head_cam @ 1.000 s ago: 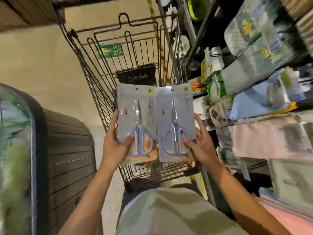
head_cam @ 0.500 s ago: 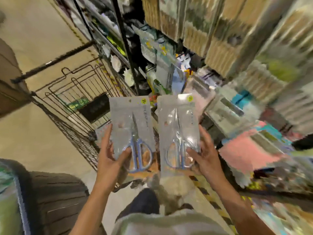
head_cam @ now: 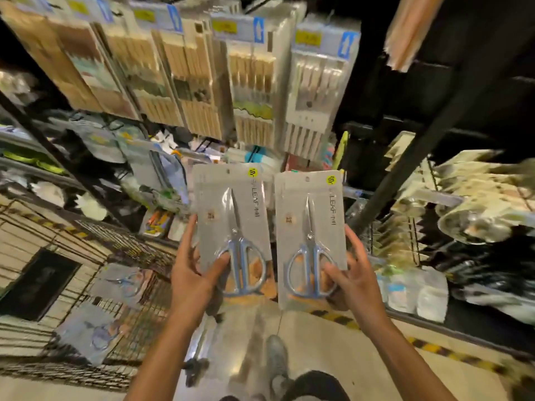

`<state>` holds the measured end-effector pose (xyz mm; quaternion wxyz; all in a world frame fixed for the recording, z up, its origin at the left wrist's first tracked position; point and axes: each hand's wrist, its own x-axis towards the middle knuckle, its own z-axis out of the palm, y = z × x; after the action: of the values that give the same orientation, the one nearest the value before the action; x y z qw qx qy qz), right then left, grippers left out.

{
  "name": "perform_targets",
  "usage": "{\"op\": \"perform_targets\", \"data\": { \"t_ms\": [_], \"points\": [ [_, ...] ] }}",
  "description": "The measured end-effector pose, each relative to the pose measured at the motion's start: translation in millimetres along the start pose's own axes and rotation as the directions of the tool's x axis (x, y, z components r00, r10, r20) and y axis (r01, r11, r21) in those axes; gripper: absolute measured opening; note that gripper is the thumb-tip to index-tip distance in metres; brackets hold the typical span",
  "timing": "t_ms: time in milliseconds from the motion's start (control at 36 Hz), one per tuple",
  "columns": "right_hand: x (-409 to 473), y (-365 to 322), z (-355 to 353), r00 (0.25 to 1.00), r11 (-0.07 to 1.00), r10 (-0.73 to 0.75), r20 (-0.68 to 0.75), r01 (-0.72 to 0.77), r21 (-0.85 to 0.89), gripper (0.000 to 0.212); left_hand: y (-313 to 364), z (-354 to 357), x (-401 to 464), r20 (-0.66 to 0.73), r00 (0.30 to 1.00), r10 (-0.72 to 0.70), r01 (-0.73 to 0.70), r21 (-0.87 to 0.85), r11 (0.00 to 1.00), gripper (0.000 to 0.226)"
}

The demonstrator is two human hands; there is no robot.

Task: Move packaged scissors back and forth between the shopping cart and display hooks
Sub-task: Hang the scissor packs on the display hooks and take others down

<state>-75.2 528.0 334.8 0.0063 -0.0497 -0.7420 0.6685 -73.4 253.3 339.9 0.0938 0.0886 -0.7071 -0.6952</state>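
Note:
I hold two grey packs of blue-handled scissors upright in front of the store shelves. My left hand (head_cam: 193, 273) grips the left scissors pack (head_cam: 231, 224) at its lower edge, thumb on the front. My right hand (head_cam: 354, 280) grips the right scissors pack (head_cam: 311, 227) the same way. The wire shopping cart (head_cam: 86, 256) stands at the lower left, and two more scissors packs (head_cam: 95, 334) lie in its basket. The display hooks themselves are not clearly visible among the blurred goods.
Hanging packs of wooden utensils (head_cam: 252, 82) fill the racks above the two packs. A black shelf upright (head_cam: 405, 157) slants down at the right, with plastic-wrapped goods (head_cam: 414, 293) on a low shelf. My legs and shoes (head_cam: 275, 363) stand on the beige floor.
My view has swung right from the cart toward the shelves. Both hands keep their packs and have carried them away from the cart, and the packs have drawn slightly apart.

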Motion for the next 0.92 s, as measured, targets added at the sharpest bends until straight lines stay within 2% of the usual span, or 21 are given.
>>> {"op": "perform_targets", "data": {
  "t_ms": [250,361,472,750,917],
  "points": [
    [-99,-3,-58,0.955,0.997,0.074,-0.288,-0.067,0.032,0.076,3,49,-36,0.246,0.969,0.005,0.015,-0.08,0.997,0.089],
    [-133,-6,-88,0.918,0.998,0.066,-0.391,-0.053,0.042,0.077,16,77,-52,0.38,0.925,0.014,0.033,-0.116,0.993,0.09],
    [-154,-11,-116,0.871,0.999,0.021,-0.49,-0.004,0.036,0.077,30,104,-61,0.453,0.889,0.071,-0.024,-0.109,0.994,0.088],
    [-185,-29,-190,0.786,0.991,-0.094,-0.611,0.13,0.015,0.075,64,186,-84,0.56,0.812,0.165,-0.107,-0.134,0.985,0.093],
    [-194,-36,-252,0.784,0.982,-0.12,-0.608,0.182,0.041,0.075,90,246,-111,0.572,0.782,0.248,-0.178,-0.175,0.968,0.093]
  ]
}}
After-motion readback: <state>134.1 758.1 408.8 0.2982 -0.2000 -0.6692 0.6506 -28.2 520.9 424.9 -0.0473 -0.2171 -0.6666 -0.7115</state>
